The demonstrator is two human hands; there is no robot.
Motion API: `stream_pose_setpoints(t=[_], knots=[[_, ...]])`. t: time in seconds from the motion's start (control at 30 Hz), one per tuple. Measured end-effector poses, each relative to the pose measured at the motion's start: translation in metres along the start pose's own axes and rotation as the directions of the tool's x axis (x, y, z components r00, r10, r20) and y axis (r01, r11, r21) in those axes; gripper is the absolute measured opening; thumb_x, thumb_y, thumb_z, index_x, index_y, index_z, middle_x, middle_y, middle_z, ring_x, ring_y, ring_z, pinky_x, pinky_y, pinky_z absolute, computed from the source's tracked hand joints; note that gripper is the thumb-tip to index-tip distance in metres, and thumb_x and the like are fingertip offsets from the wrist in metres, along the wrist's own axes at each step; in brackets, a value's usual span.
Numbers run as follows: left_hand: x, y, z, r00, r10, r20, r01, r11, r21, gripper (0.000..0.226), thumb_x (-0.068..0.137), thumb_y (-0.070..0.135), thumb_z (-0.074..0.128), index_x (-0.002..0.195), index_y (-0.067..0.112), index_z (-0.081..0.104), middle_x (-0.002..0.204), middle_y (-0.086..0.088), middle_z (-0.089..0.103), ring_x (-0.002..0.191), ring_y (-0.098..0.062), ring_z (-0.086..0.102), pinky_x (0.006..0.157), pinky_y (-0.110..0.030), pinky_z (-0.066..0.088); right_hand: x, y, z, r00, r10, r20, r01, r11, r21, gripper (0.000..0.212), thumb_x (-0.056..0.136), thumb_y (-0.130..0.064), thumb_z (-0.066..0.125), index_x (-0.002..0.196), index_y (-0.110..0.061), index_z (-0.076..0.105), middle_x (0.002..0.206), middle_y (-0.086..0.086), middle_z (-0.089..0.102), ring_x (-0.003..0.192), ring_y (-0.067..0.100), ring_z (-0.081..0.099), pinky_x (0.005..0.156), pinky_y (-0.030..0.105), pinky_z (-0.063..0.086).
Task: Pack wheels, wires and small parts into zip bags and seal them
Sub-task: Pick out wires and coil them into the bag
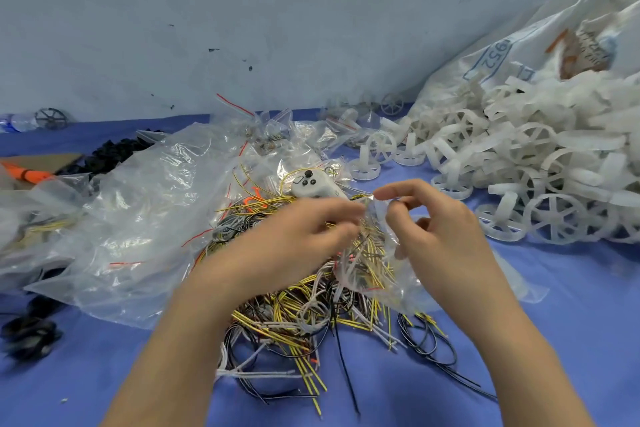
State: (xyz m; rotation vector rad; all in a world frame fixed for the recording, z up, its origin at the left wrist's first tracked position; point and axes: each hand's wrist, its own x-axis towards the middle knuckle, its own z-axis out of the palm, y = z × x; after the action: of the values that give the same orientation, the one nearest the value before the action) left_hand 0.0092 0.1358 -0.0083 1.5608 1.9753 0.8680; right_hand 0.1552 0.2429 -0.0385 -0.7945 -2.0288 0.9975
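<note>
A heap of wires (304, 315) lies in the middle of the surface (571, 322), with a small controller (313, 184) on its far side. Loose bags (138, 218) spread to the left of the heap, and wheels (519, 184) pile up to the right, spilling from a big sack (519, 55) behind them. Both hands (298, 236) (440, 229) meet above the wires, holding a zip bag (377, 253) between them
</note>
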Motion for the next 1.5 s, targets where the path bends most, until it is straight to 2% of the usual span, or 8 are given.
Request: stream_pose_setpoints(t=[0.1,0.17,0.4,0.5,0.67,0.93,1.17,1.5], knots=[[-0.006,-0.013,-0.021,0.945,0.027,-0.327,-0.016,0.999,0.036,0.025,0.099,0.032,0.053,0.122,0.037,0.063,0.105,0.018,0.069,0.091,0.006,0.065,0.076,-0.016,0.049,-0.001,0.000,0.002,1.000,0.006,-0.023,-0.006,1.000,0.002,0.023,0.092,-0.027,0.052,0.088,-0.045,0.066,0.089,-0.027,0.061,0.061,0.020,0.064,0.054,0.028,0.035],[-0.005,-0.019,-0.024,0.898,0.007,-0.440,0.034,0.996,0.086,0.022,0.099,0.030,0.053,0.117,0.037,0.065,0.099,0.018,0.069,0.086,0.003,0.065,0.065,-0.012,0.044,-0.003,0.001,0.003,1.000,0.008,-0.030,-0.008,1.000,0.011,0.023,0.093,-0.026,0.053,0.087,-0.044,0.066,0.087,-0.026,0.061,0.060,0.020,0.063,0.053,0.029,0.035],[0.030,-0.028,-0.009,0.853,-0.023,-0.521,0.284,0.858,0.427,0.029,0.103,0.028,0.042,0.123,0.023,0.063,0.107,0.000,0.068,0.094,-0.020,0.063,0.082,-0.043,0.054,-0.001,0.004,0.005,0.999,0.011,-0.033,-0.010,0.999,0.045,0.024,0.092,-0.025,0.053,0.085,-0.043,0.067,0.085,-0.026,0.062,0.060,0.023,0.062,0.054,0.029,0.037],[0.049,-0.037,0.005,0.864,-0.056,-0.501,0.370,0.744,0.556,0.027,0.101,0.020,0.041,0.117,0.017,0.064,0.105,-0.004,0.066,0.096,-0.026,0.060,0.082,-0.041,0.051,0.002,0.008,0.001,1.000,0.004,-0.016,-0.003,0.998,0.060,0.023,0.093,-0.026,0.054,0.086,-0.043,0.067,0.086,-0.024,0.062,0.062,0.024,0.062,0.055,0.029,0.040],[0.067,-0.052,0.023,0.869,-0.268,-0.417,0.491,0.578,0.652,0.039,0.098,0.017,0.039,0.135,0.022,0.052,0.136,-0.011,0.050,0.129,-0.031,0.041,0.105,-0.048,0.031,0.007,0.014,-0.006,1.000,0.007,0.000,-0.007,0.997,0.078,0.024,0.092,-0.024,0.053,0.086,-0.041,0.067,0.084,-0.022,0.062,0.061,0.028,0.059,0.044,0.016,0.034],[0.073,-0.059,0.025,0.851,-0.368,-0.375,0.518,0.465,0.718,0.048,0.099,0.022,0.033,0.146,0.032,0.039,0.147,-0.013,0.041,0.136,-0.033,0.033,0.108,-0.048,0.025,0.008,0.016,-0.011,1.000,-0.001,-0.003,0.002,0.992,0.127,0.024,0.093,-0.023,0.053,0.086,-0.041,0.067,0.081,-0.021,0.062,0.060,0.027,0.059,0.044,0.015,0.033],[0.077,-0.059,0.026,0.838,-0.395,-0.376,0.534,0.451,0.715,0.044,0.100,0.026,0.032,0.142,0.029,0.043,0.145,-0.012,0.043,0.135,-0.031,0.035,0.107,-0.048,0.026,0.008,0.015,-0.014,1.000,0.003,-0.005,-0.002,0.989,0.146,0.024,0.093,-0.022,0.053,0.087,-0.039,0.068,0.081,-0.020,0.062,0.061,0.029,0.059,0.044,0.017,0.034],[0.069,-0.058,0.018,0.808,-0.361,-0.465,0.589,0.515,0.623,0.034,0.097,0.026,0.035,0.117,0.010,0.059,0.130,-0.016,0.053,0.125,-0.035,0.044,0.101,-0.046,0.034,0.010,0.015,-0.015,1.000,0.000,-0.012,0.002,0.992,0.126,0.024,0.093,-0.022,0.052,0.087,-0.039,0.068,0.082,-0.022,0.062,0.061,0.028,0.059,0.044,0.016,0.034]])
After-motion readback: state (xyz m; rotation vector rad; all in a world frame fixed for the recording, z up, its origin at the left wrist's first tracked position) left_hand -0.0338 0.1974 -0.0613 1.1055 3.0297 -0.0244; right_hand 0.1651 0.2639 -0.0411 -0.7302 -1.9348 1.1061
